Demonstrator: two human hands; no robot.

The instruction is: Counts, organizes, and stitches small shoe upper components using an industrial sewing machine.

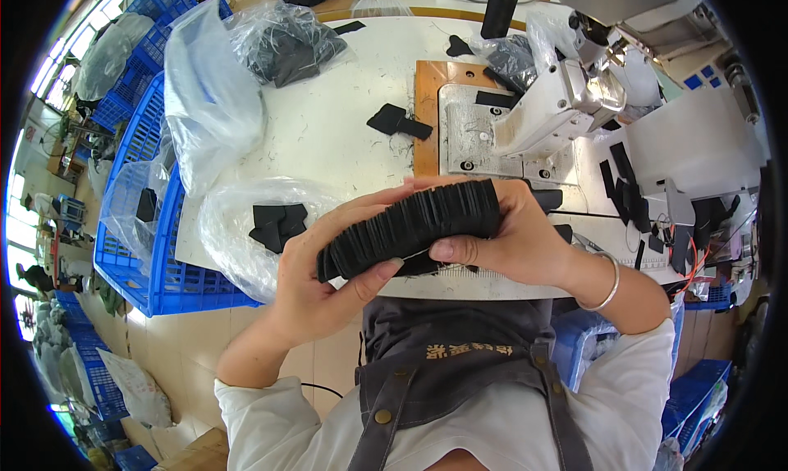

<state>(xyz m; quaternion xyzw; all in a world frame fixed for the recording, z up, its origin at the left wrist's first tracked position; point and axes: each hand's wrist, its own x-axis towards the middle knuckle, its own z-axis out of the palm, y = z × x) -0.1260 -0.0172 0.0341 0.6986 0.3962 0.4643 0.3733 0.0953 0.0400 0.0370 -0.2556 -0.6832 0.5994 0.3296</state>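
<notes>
A thick stack of black fabric pieces is held between both hands above the table's near edge, fanned into a slight arch. My left hand is closed round its left end, with the thumb along the lower side. Round the right end my right hand is closed, its thumb pressed against the lower edge. Most of the fingers are hidden behind the stack. Some black cloth shows just beneath it. Left of my left hand, small black fabric pieces lie on clear plastic.
A white sewing machine stands right of centre on the white table. Black scraps lie beside it. A black thread cone stands at the back. Blue crates and plastic bags line the left side.
</notes>
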